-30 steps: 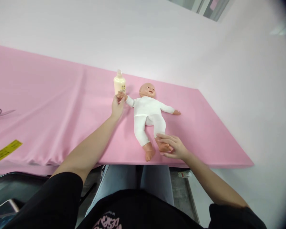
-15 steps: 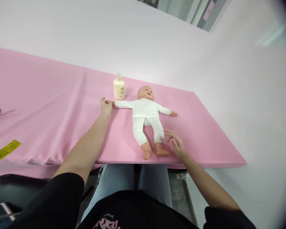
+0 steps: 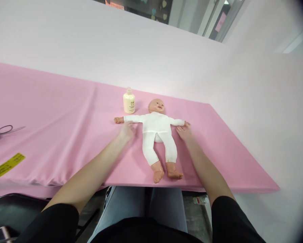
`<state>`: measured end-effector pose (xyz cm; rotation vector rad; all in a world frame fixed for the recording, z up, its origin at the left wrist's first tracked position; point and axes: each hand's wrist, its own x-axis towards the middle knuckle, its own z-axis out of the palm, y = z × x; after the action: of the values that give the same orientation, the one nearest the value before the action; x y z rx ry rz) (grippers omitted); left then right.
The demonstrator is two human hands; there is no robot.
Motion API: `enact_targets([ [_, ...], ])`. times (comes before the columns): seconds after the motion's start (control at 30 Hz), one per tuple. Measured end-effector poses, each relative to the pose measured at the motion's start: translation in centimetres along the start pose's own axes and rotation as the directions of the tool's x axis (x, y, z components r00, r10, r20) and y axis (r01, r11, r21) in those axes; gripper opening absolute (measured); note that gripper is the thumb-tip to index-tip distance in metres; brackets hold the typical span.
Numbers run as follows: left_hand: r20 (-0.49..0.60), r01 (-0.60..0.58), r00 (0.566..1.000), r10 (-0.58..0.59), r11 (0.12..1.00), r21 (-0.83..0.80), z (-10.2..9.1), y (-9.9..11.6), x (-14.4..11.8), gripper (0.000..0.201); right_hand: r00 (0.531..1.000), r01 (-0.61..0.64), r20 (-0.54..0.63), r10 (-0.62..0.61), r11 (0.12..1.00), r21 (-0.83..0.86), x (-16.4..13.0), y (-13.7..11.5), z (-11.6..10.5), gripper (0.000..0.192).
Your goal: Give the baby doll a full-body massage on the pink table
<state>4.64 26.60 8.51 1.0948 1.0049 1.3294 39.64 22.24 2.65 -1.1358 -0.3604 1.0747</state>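
A small cream bottle (image 3: pixel 129 101) with a cap stands on the pink cloth (image 3: pixel 52 114), just past the doll's arm. What is inside it cannot be seen. The doll (image 3: pixel 158 133) lies on its back near the front edge, arms spread out, in a white suit, with bare feet. The left hand (image 3: pixel 126 131) is blurry, just below the doll's arm; its fingers cannot be made out. The right hand (image 3: pixel 185 132) lies flat and open, fingertips touching the doll's other hand.

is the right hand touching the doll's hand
Touching. In the head view the right hand lies flat on the pink mat, its fingertips meeting the outstretched hand of the doll with no pink showing between them.
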Motion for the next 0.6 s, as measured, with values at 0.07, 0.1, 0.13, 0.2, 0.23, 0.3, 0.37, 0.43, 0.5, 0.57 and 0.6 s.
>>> enact_targets([
  [0.07,0.065,0.226,0.973,-0.223,0.973,-0.048,1.4,-0.3,-2.6,0.027,1.0,-0.02,-0.001,0.02,0.999,0.036,0.7,-0.2,0.0,0.039],
  [0.1,0.105,0.308,0.948,-0.3,0.949,-0.065,2.0,-0.4,-4.0,0.026,0.999,-0.033,-0.003,0.033,0.998,0.052,0.9,-0.3,0.0,0.04],
  [0.13,0.146,0.373,0.922,-0.359,0.924,-0.085,2.4,-0.4,-5.5,0.022,0.999,-0.043,-0.004,0.044,0.997,0.069,1.0,-0.4,0.0,0.041],
  [0.2,0.243,0.538,0.837,-0.491,0.82,-0.196,2.7,-0.2,-8.3,0.019,0.998,-0.054,-0.007,0.055,0.992,0.111,1.0,-0.4,0.0,0.042],
  [0.23,0.28,0.608,0.791,-0.544,0.752,-0.255,2.7,-0.1,-9.6,0.018,0.998,-0.055,-0.007,0.057,0.99,0.133,0.9,-0.5,0.0,0.042],
  [0.3,0.321,0.707,0.707,-0.63,0.621,-0.338,2.5,0.0,-11.6,0.019,0.998,-0.06,0.005,0.06,0.984,0.165,0.7,-0.6,0.1,0.04],
  [0.37,0.326,0.752,0.656,-0.681,0.551,-0.363,2.3,-0.2,-13.2,0.021,0.998,-0.069,0.024,0.066,0.983,0.171,0.6,-0.7,0.2,0.036],
  [0.43,0.35,0.778,0.624,-0.699,0.511,-0.366,2.5,-0.6,-14.6,0.022,0.997,-0.067,0.039,0.061,0.983,0.17,0.8,-0.8,0.2,0.03],
  [0.5,0.384,0.782,0.619,-0.685,0.491,-0.383,2.9,-1.1,-16.0,0.022,0.999,-0.04,0.031,0.035,0.984,0.175,1.1,-0.9,0.2,0.024],
  [0.57,0.411,0.778,0.621,-0.667,0.459,-0.429,3.2,-1.3,-17.5,0.021,1.0,0.001,0.007,-0.002,0.985,0.174,1.5,-0.8,0.1,0.019],
  [0.6,0.43,0.781,0.614,-0.662,0.429,-0.454,3.3,-1.4,-18.3,0.023,1.0,0.019,-0.001,-0.019,0.986,0.166,1.7,-0.7,0.0,0.018],
])
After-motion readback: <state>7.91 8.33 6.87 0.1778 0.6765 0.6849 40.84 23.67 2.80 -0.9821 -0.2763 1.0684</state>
